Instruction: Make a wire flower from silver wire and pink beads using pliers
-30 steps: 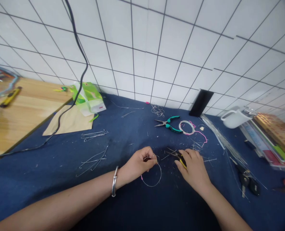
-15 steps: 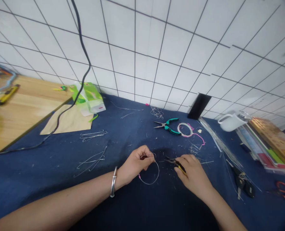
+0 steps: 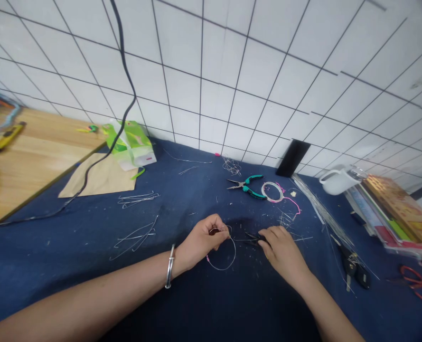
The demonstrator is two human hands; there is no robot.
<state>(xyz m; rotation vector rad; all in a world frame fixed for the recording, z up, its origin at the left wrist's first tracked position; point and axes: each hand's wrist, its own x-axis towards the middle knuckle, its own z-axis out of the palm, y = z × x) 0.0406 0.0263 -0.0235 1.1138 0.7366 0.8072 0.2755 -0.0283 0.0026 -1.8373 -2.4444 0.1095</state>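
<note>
My left hand (image 3: pixel 201 241), a silver bangle on its wrist, pinches a thin wire loop (image 3: pixel 222 269) between thumb and fingers. A small pink bit (image 3: pixel 208 258) sits on the loop's left side. From the loop's top, a wire end (image 3: pixel 241 240) runs right toward the pliers (image 3: pixel 252 238). My right hand (image 3: pixel 284 251) is closed around these pliers; their dark jaws point left, and the handles are mostly hidden under my fingers. I cannot tell whether the jaws touch the wire. Both hands are just above the dark blue cloth (image 3: pixel 182 308).
Teal-handled pliers (image 3: pixel 248 184) lie behind my hands, beside a white ring-shaped spool (image 3: pixel 264 191) with pink thread. Bent wires (image 3: pixel 135 239) lie left. Straight wires (image 3: pixel 312 202), scissors (image 3: pixel 417 285), a white mug (image 3: pixel 341 180) and stacked books (image 3: pixel 392 213) are right. A black cable (image 3: pixel 125 71) hangs left.
The pliers in my right hand have turned, so the yellow on their handle no longer shows. My left hand keeps its pinch on the loop. The view has shifted slightly.
</note>
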